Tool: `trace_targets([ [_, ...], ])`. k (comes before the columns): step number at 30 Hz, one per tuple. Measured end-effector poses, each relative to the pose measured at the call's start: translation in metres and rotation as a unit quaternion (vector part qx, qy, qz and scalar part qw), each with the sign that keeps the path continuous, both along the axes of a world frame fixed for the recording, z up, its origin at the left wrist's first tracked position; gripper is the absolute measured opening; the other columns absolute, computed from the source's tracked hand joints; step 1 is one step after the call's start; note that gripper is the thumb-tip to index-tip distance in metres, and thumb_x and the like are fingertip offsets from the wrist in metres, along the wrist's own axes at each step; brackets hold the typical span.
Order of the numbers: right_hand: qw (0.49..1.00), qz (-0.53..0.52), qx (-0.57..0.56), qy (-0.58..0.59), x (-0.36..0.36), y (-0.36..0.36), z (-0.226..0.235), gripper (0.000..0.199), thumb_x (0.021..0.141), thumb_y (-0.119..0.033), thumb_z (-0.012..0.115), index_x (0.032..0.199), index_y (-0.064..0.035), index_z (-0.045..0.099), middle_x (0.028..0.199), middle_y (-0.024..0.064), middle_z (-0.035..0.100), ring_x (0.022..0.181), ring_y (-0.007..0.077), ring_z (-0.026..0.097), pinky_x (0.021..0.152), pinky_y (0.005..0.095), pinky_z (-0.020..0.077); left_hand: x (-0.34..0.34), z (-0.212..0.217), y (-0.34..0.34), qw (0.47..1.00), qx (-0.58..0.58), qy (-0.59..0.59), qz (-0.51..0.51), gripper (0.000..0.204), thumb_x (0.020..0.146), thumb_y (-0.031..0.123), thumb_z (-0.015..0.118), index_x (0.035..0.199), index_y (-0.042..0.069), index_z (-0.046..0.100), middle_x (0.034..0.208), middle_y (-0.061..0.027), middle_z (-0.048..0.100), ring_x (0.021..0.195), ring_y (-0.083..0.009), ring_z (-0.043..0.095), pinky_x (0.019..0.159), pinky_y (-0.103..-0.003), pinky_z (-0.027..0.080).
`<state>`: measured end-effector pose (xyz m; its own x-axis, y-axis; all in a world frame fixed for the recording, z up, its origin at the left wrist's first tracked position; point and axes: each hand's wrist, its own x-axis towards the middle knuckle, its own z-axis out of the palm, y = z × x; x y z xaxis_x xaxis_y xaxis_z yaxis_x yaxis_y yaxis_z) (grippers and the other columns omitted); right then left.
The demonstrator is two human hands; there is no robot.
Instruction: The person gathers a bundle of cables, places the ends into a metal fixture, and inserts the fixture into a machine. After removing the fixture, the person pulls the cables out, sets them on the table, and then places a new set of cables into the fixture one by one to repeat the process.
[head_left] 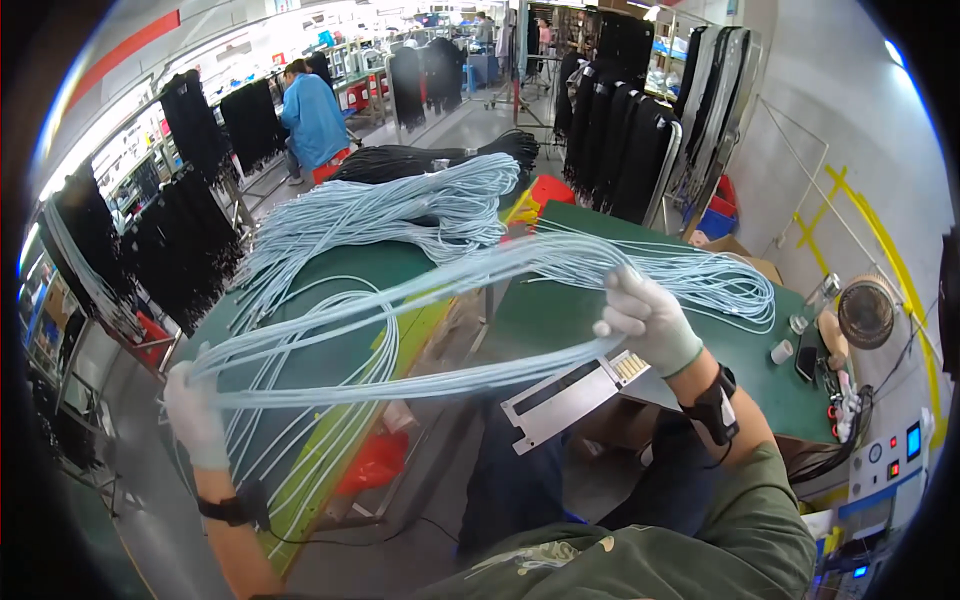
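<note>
Up close, the left hand and right hand are each closed round one end of a pale blue cable loop, strung crosswise between them; past it, I see a thicker cable pile on the green tabletop.

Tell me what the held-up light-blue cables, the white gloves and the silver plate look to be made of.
Light-blue cables: probably a plastic or rubbery jacket, smooth-looking, bending in even curves; the core is hidden.
White gloves: likely thin fabric, matte, fitting closely around the fingers; the weave is too small to tell.
Silver plate: likely metal, flat and crisp-edged with a pale satin look.
</note>
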<state>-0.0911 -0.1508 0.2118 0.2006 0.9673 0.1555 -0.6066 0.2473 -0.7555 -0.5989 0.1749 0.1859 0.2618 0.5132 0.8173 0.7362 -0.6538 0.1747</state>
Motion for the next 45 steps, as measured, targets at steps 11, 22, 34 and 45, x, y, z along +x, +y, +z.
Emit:
trace_targets([
  [11,0.972,-0.163,-0.116,0.121,0.076,-0.105,-0.048,0.025,0.107,-0.027,0.049,0.109,-0.0044,0.06,0.066,-0.0108,0.037,0.047,0.001,0.032,0.059,0.0214,0.0406,0.105,0.032,-0.069,0.984,0.018,0.105,-0.144,0.014,0.076,0.01,0.076,0.09,0.01,0.073,0.087,-0.0096,0.055,0.081,-0.0304,0.06,0.069,-0.04,0.047],
  [22,0.937,-0.267,-0.216,0.06,0.099,-0.19,-0.06,0.021,0.103,-0.026,0.057,0.107,-0.0052,0.062,0.066,-0.0101,0.042,0.042,0.0011,0.028,0.051,0.022,0.0359,0.124,0.038,-0.074,0.962,-0.036,0.155,-0.221,0.014,0.074,0.013,0.074,0.088,0.014,0.076,0.083,-0.0089,0.055,0.077,-0.0303,0.059,0.064,-0.043,0.046],
  [34,0.92,-0.353,-0.169,0.002,0.13,-0.292,-0.065,0.024,0.106,-0.028,0.052,0.112,-0.0057,0.059,0.063,-0.0104,0.036,0.041,0.0007,0.026,0.045,0.0203,0.031,0.164,0.049,-0.135,0.917,-0.112,0.227,-0.308,0.021,0.075,0.008,0.072,0.094,0.014,0.077,0.083,-0.0091,0.058,0.077,-0.0295,0.062,0.066,-0.042,0.048],
  [45,0.934,-0.33,-0.031,-0.136,0.111,-0.385,0.025,0.031,0.109,-0.028,0.042,0.123,-0.0056,0.057,0.063,-0.0083,0.041,0.037,0.0032,0.032,0.045,0.0201,0.0353,0.243,-0.084,-0.187,0.718,-0.259,0.457,-0.457,0.029,0.076,0.023,0.075,0.104,0.016,0.074,0.098,-0.0097,0.061,0.093,-0.0313,0.063,0.081,-0.043,0.053],
])
